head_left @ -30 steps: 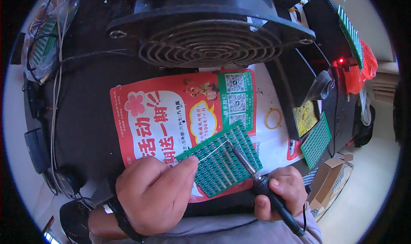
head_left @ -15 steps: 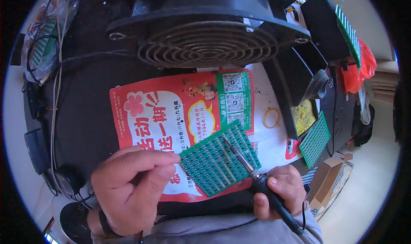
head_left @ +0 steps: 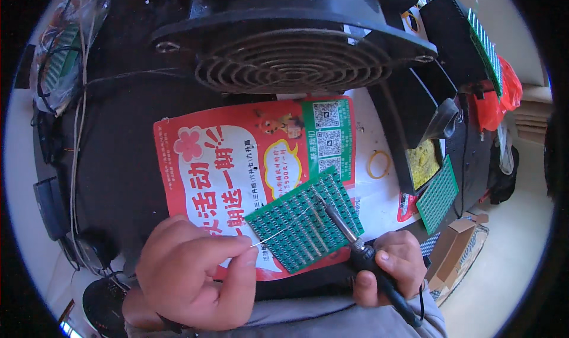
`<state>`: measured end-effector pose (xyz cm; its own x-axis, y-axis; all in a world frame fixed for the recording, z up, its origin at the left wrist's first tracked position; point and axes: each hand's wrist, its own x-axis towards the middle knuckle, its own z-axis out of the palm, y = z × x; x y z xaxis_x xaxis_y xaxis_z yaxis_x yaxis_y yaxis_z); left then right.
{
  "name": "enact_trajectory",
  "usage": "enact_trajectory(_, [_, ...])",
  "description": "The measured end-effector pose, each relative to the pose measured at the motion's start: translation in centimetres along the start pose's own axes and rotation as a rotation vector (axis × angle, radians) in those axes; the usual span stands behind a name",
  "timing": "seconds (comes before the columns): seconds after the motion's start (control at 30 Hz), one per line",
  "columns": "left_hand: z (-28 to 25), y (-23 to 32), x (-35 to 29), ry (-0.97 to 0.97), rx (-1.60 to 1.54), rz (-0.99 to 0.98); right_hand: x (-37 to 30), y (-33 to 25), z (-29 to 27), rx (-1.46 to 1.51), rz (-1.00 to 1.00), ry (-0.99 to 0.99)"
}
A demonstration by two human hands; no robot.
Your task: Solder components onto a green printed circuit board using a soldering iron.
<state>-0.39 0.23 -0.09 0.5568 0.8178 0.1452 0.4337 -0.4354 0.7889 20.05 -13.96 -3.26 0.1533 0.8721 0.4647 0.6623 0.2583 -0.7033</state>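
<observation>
Green circuit board (head_left: pixel 296 237), square-ish, rows of small silvery pads, a few brighter silver strips, sits askew at center to lower center. Soldering iron (head_left: pixel 363 257), black handle, metal barrel, slants from lower right to up-left, tip over board's upper part. Thin silvery solder wire (head_left: pixel 274 236), slightly bowed, crosses board from lower left toward tip; contact unclear.

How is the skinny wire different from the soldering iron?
The wire is very thin and silvery, while the soldering iron is much thicker, with a black handle. The wire bends a little; the soldering iron looks straight. The left hand pinches the wire, and the right hand grips the soldering iron. Both reach over the green circuit board.
</observation>
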Motion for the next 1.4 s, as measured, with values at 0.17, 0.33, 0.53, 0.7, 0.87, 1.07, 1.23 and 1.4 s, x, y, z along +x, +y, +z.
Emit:
enact_trajectory(0.17, [0.7,-0.2,0.2,-0.011,0.036,0.067,-0.1,0.3,-0.3,0.009,-0.003,-0.036])
enact_trajectory(0.33, [0.6,-0.4,0.3,-0.053,0.073,0.115,0.4,0.4,0.0,0.017,-0.016,-0.041])
enact_trajectory(0.53, [1.1,-0.8,0.2,-0.066,0.063,0.183,0.3,0.2,-0.3,0.009,-0.011,-0.062])
enact_trajectory(0.7, [1.4,-0.3,0.2,-0.058,0.068,0.16,0.0,0.2,-0.6,0.007,-0.008,-0.052])
enact_trajectory(0.87, [1.4,-0.2,0.2,-0.065,0.084,0.161,0.0,0.1,-0.7,0.016,0.012,-0.067])
enact_trajectory(1.07, [0.6,-0.2,0.1,-0.101,0.094,0.174,-0.4,-0.1,-0.6,0.038,0.055,-0.05])
enact_trajectory(1.23, [0.7,-0.2,-0.1,-0.096,0.078,0.165,0.0,-0.8,-1.1,0.021,0.097,-0.135])
enact_trajectory(1.4, [0.7,0.6,0.0,-0.109,0.149,0.155,-0.2,-0.7,-0.9,0.018,0.081,-0.123])
